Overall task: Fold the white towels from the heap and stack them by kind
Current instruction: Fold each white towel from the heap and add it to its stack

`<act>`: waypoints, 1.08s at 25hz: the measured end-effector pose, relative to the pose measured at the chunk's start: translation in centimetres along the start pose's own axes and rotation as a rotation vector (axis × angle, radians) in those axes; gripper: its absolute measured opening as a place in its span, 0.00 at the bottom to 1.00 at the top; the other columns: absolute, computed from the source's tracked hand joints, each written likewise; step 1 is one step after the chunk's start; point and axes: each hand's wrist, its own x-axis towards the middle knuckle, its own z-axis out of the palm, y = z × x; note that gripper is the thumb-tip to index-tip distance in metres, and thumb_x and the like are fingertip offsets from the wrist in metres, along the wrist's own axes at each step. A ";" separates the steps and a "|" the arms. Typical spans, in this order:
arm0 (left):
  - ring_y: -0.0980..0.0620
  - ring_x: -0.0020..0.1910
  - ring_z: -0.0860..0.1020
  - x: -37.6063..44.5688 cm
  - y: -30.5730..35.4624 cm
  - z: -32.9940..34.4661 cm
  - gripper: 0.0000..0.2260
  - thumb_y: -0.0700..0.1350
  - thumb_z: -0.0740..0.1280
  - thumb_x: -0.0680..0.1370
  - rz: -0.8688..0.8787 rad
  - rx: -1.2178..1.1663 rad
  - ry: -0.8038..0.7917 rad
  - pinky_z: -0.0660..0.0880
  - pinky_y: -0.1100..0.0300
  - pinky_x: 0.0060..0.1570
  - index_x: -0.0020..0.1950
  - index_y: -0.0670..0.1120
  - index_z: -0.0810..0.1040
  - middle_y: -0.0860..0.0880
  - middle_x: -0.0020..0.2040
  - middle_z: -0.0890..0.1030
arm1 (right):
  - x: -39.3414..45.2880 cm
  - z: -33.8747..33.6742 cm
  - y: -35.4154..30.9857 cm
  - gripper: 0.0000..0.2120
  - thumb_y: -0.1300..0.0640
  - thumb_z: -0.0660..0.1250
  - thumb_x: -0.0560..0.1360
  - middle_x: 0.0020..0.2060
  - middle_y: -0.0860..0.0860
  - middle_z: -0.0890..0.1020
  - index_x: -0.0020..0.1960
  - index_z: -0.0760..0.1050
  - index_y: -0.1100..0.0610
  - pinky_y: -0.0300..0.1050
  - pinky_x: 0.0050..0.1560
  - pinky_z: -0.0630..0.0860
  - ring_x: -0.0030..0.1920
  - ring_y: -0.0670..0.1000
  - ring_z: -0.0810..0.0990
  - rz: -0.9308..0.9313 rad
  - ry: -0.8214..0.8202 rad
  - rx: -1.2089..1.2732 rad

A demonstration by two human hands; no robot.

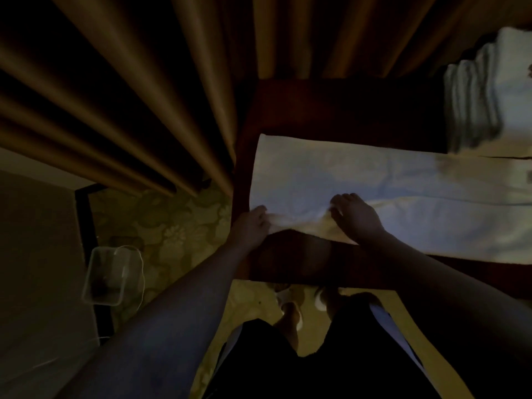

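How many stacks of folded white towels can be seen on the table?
1. The stack of folded towels is at the far right corner of the dark table, beyond the spread towel that both hands grip. Others may lie outside the frame.

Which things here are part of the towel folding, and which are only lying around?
Part of the job:
- towel, spread on the table
- left hand and right hand, both pinching its near edge
- stack of folded towels, far right

Only lying around:
- curtain
- clear tub on the floor
- white cable beside it
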 end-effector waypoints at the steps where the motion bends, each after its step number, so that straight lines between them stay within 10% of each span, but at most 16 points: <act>1: 0.40 0.61 0.75 0.4 0.4 -0.9 0.16 0.42 0.61 0.80 -0.080 -0.054 0.064 0.70 0.57 0.52 0.68 0.42 0.72 0.39 0.62 0.77 | 0.2 -0.7 -0.4 0.09 0.56 0.65 0.76 0.47 0.57 0.79 0.54 0.75 0.60 0.49 0.40 0.74 0.50 0.58 0.76 0.029 0.064 0.013; 5: 0.41 0.60 0.75 3.7 1.6 -2.4 0.14 0.42 0.60 0.80 -0.272 -0.225 0.284 0.67 0.61 0.49 0.66 0.42 0.71 0.41 0.62 0.76 | 3.2 -1.5 -1.7 0.14 0.56 0.65 0.77 0.53 0.59 0.77 0.61 0.71 0.60 0.50 0.46 0.75 0.52 0.58 0.75 0.099 0.111 0.084; 9: 0.42 0.62 0.74 5.7 0.6 -1.5 0.19 0.46 0.64 0.79 -0.448 -0.160 0.094 0.70 0.58 0.53 0.68 0.41 0.69 0.41 0.66 0.74 | 4.4 0.3 -0.9 0.26 0.60 0.66 0.75 0.67 0.59 0.68 0.71 0.63 0.60 0.53 0.60 0.72 0.67 0.58 0.66 0.089 -0.063 0.142; 16: 0.39 0.61 0.75 5.5 -1.2 0.0 0.17 0.45 0.62 0.79 -0.503 -0.070 0.127 0.72 0.53 0.56 0.65 0.38 0.72 0.38 0.64 0.75 | 2.0 3.0 2.0 0.22 0.58 0.68 0.72 0.64 0.63 0.71 0.64 0.71 0.63 0.55 0.58 0.71 0.64 0.64 0.70 0.083 -0.040 -0.037; 27: 0.39 0.64 0.72 6.1 -0.1 1.7 0.19 0.44 0.60 0.80 -0.562 0.126 0.165 0.70 0.49 0.62 0.68 0.38 0.66 0.39 0.67 0.71 | 0.2 4.8 3.9 0.36 0.35 0.41 0.76 0.77 0.56 0.41 0.78 0.42 0.53 0.55 0.74 0.38 0.76 0.53 0.36 0.002 -0.202 -0.162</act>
